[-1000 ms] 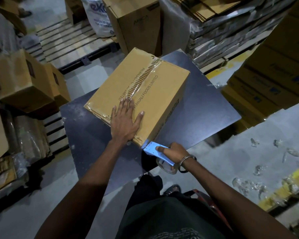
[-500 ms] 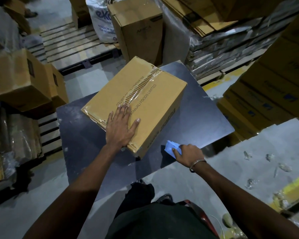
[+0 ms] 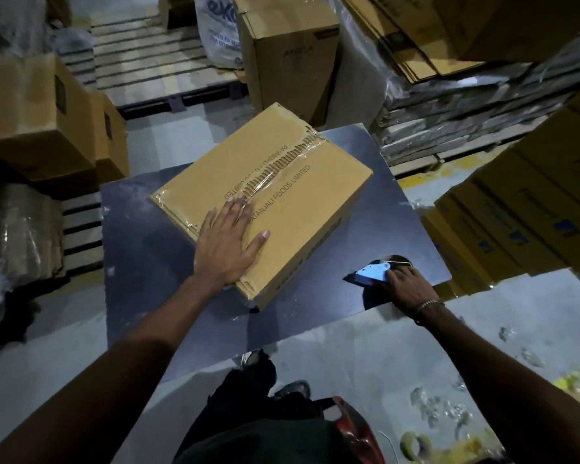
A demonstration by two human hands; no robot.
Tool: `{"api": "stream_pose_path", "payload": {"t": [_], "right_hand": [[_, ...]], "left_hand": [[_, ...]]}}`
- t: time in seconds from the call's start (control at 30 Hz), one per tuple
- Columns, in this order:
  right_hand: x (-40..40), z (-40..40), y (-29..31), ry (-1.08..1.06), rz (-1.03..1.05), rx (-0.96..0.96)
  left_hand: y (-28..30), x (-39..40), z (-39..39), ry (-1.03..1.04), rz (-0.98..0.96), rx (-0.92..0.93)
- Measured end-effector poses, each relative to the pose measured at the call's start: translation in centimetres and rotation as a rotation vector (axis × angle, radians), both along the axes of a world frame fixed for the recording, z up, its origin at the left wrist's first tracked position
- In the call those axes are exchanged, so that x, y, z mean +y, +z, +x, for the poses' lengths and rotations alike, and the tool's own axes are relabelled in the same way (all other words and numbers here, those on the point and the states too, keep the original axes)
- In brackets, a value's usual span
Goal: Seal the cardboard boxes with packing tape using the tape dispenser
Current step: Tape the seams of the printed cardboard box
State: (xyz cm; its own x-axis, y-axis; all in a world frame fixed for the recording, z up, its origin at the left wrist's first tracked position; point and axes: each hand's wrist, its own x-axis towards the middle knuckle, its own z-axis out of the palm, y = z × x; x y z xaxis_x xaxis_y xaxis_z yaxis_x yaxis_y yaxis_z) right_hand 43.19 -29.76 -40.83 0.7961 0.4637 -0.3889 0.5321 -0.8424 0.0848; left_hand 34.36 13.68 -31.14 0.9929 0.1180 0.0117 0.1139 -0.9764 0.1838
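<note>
**A:** Where are we in the job?

**B:** From my seat, this cardboard box (image 3: 265, 202) looks done. It sits at the middle of the frame on the dark surface (image 3: 141, 262), and clear packing tape (image 3: 282, 169) runs along the centre seam of its top and over the far edge. More tape wraps the near left edge. I'd judge the sealing step for this 1 box finished.

**A:** And the hands?

**B:** The left hand (image 3: 226, 242) lies flat on the box's near corner, fingers (image 3: 238, 205) straight and spread, pressing down, gripping nothing. The right hand (image 3: 404, 284) is at the lower right of the surface, on the blue tape dispenser (image 3: 370, 272), which rests on the surface well apart from the box. Its fingers are curled over the dispenser's body, so I read that as a hold, though I can't tell whether it is firm or about to let go.

**A:** So what comes next?

**B:** My guess: the dispenser is being parked, and the sealed box needs both hands to come off the surface. Then another box has to take its place; there are several stacked at the upper left and right of the frame. The flat left hand would need to shift to a side before any lift.
</note>
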Motion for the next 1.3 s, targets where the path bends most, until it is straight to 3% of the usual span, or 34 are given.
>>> {"api": "stream_pose_path", "payload": {"t": [0.2, 0.37, 0.47, 0.57, 0.63, 0.7, 0.83, 1.0, 1.3], "right_hand": [[1.2, 0.1, 0.6, -0.092, -0.033, 0.024], [3.5, -0.9, 4.9, -0.291, -0.008, -0.070], [7.0, -2.9, 7.5, -0.328, 0.272, -0.149], [12.6, -6.5, 9.9, -0.285, 0.671, -0.060], [16.3, -8.8, 11.4, -0.218, 0.798, 0.023], [19.1, -9.9, 12.1, -0.136, 0.761, 0.082], [22.2, -7.9, 12.6, 0.158, 0.522, -0.058], [24.7, -3.1, 12.0, 0.454, 0.352, -0.057], [24.5, -0.8, 9.9, 0.635, 0.356, -0.202]], "left_hand": [[0.0, 0.0, 0.0, -0.004, -0.022, 0.004], [0.1, 0.0, 0.1, -0.021, -0.030, 0.032], [0.3, 0.4, -0.1, -0.052, -0.070, 0.033], [1.0, 1.2, -0.7, -0.097, -0.166, -0.029], [1.4, 1.4, -2.1, -0.146, -0.158, -0.066], [1.5, 1.5, -3.8, -0.220, -0.127, -0.066], [1.6, 2.7, -6.0, -0.263, -0.140, -0.013], [1.8, 3.7, -5.9, -0.260, -0.203, -0.001], [0.4, 4.4, -5.6, -0.301, -0.194, -0.009]]}}
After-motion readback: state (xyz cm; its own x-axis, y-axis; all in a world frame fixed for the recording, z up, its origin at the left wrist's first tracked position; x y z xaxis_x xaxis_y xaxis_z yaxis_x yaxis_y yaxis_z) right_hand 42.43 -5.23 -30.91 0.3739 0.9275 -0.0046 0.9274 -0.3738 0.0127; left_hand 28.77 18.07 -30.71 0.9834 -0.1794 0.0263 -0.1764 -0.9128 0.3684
